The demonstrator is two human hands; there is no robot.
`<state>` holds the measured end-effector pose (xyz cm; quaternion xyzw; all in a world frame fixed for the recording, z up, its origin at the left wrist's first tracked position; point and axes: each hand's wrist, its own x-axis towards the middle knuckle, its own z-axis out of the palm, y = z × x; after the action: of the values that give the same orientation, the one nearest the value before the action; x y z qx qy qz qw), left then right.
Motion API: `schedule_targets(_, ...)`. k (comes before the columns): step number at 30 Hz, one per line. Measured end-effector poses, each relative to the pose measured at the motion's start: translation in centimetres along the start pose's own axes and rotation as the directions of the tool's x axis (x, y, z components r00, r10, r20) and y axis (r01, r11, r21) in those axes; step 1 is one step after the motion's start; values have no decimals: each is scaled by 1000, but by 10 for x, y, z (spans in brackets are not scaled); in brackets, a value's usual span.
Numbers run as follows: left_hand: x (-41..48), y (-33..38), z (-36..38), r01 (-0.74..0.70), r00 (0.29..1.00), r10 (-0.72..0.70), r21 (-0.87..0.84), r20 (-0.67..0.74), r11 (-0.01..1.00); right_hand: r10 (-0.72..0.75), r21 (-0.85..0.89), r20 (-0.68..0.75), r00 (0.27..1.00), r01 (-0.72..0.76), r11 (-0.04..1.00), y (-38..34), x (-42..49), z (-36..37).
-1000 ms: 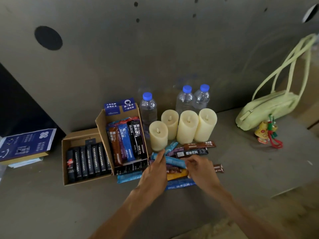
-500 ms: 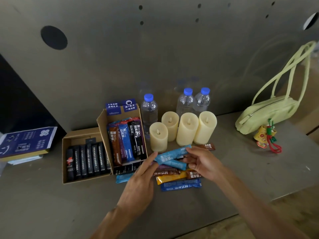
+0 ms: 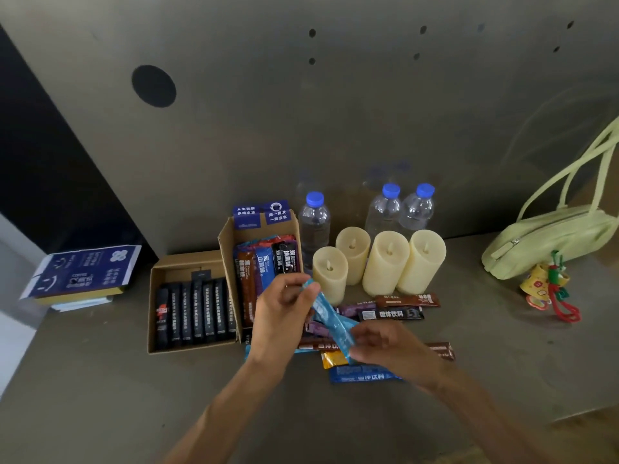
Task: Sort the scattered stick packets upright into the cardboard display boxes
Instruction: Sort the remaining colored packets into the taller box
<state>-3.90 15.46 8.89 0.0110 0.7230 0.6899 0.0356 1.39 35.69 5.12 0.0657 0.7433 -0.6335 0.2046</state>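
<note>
Two hands share one light-blue stick packet (image 3: 330,316): your left hand (image 3: 281,313) pinches its far end and your right hand (image 3: 385,346) curls round its near end, above the loose packets (image 3: 392,313). Next (my judgement), turn it upright and slot it into the taller box (image 3: 226,239), just left.

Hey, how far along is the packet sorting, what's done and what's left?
Done: black packets line the low box, and coloured packets stand in the taller box. In hand: a light blue packet, pinched at its top by the left hand and held lower down by the right hand. Left: several loose packets on the table, including a brown packet, a dark blue packet and an orange packet.
</note>
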Motion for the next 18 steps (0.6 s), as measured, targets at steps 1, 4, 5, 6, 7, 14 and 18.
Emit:
schedule_targets(1, -3, -3, 0, 16, 1000, -16, -10, 11, 1000, -17, 8, -24, 1000, 17, 1000, -1, 2, 6)
schedule_targets(4, -14, -14, -3, 36, 998, -39, 55, 55, 998, -79, -41, -80, 994, 76, 996, -7, 11, 23)
schedule_targets(5, -16, -17, -6, 46, 997, -51, 81, 51, 996, -107, -110, -74, 991, 98, 989, -9, 14, 28)
schedule_targets(6, -16, -19, -11, 51, 998, -55, 122, 29, 991, -130, -178, -64, 989, 117, 977, -10, 17, 34)
schedule_targets(7, -14, -20, -16, 39, 999, -39, 182, -3, 983, -147, -225, -62, 987, 130, 966, -12, 20, 39)
schedule_targets(14, -2, -20, -57, -140, 985, 169, 504, -13, 852, -255, -362, -212, 943, 166, 917, -24, 48, 83)
schedule_targets(18, 0, -37, -85, -352, 926, 263, 876, 272, 331, -249, -351, -292, 923, 139, 926, -29, 63, 107)
